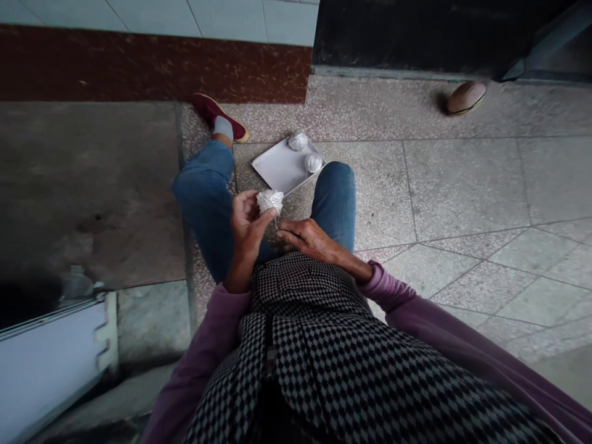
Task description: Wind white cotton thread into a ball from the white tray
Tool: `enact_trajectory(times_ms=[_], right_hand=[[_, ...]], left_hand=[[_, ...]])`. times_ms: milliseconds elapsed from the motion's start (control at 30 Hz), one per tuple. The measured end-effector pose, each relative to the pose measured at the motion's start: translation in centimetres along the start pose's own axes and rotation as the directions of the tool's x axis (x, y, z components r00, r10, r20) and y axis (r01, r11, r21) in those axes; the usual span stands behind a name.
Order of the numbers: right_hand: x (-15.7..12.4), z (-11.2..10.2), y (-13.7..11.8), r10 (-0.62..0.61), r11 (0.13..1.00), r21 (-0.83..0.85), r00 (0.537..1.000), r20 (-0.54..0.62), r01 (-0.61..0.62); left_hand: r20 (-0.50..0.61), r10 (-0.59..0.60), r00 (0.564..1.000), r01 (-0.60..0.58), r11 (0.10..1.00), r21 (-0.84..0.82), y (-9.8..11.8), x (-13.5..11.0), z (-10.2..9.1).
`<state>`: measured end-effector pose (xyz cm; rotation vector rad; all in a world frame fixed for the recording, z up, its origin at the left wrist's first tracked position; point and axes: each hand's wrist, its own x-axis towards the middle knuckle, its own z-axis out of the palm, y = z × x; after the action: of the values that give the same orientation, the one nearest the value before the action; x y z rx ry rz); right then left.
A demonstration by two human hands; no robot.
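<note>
A white ball of string [270, 201] rests in my left hand [250, 216], its fingers and thumb closed around the near and left sides. A short strand runs down from the ball to my right hand [308, 237], whose fingertips are pinched together on it just below and to the right. Beyond my hands, a shallow white tray [282, 166] lies on the floor between my legs. Two more balls of white string sit in it, one near the far corner [298, 141] and one by the right edge [313, 163].
My legs in blue jeans [208, 197] flank the tray. A brown-tiled wall base [152, 65] runs along the far left. A tan, rounded shoe-like object [467, 97] lies by the dark doorway. At lower left stands a white panel [50, 364].
</note>
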<state>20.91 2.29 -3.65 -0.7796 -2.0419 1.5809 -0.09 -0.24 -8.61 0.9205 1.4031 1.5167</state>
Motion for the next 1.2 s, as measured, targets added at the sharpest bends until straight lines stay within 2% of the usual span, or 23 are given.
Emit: enact_trajectory(times_ms=[100,167,267,400,500,667,733,800,867,967,1067,1200], right_hand=[[1.4,-3.1,-0.6,-0.063,0.998,-0.02,0.995,-0.083,0.061],[2.8,-5.1,0.0,-0.072,0.997,0.007,0.985,-0.158,0.074],[4.5,-6.0,1.7,-0.014,0.992,0.12,0.97,-0.244,0.044],[4.5,-3.9,3.5,0.133,0.966,0.249,0.951,-0.279,-0.062],[3.3,-1.6,3.6,0.198,0.952,0.278,0.948,-0.251,-0.126],[0.5,0.4,2.3,0.161,0.976,0.167,0.979,-0.123,-0.139],[-0.5,0.3,1.3,0.153,0.985,0.089,0.987,-0.043,-0.149],[-0.9,-0.4,0.2,0.124,0.992,0.03,0.992,0.016,-0.125],[-0.7,-1.8,-0.6,0.043,0.999,0.006,0.999,0.005,-0.043],[0.9,-4.5,-0.8,-0.061,0.998,0.008,0.994,-0.09,0.062],[2.9,-6.0,0.3,-0.023,0.994,0.104,0.989,-0.147,0.038],[4.0,-5.2,2.4,0.046,0.958,0.288,0.981,-0.189,0.01]], left_hand=[[0.139,-0.051,0.989,0.048,0.998,0.03,0.8,-0.5,0.0],[0.256,-0.104,0.961,0.101,0.995,0.024,1.6,-0.9,0.0],[0.349,-0.161,0.923,0.187,0.981,-0.042,2.4,-1.3,0.1],[0.359,-0.176,0.916,0.249,0.954,-0.167,2.5,-1.3,0.3],[0.31,-0.146,0.939,0.214,0.957,-0.195,2.1,-1.1,0.6],[0.096,-0.075,0.993,0.087,0.988,-0.125,1.3,-0.6,0.6],[0.04,-0.058,0.997,0.061,0.995,-0.075,1.3,-0.5,0.4],[0.029,-0.06,0.998,0.061,0.998,-0.024,1.4,-0.5,0.4],[0.062,-0.078,0.995,0.077,0.997,0.013,1.8,-0.7,0.4],[0.197,-0.133,0.971,0.127,0.991,0.042,2.9,-1.2,0.4],[0.328,-0.196,0.924,0.214,0.977,-0.02,4.2,-1.7,0.4],[0.402,-0.253,0.88,0.329,0.935,-0.131,5.0,-2.2,0.1]])
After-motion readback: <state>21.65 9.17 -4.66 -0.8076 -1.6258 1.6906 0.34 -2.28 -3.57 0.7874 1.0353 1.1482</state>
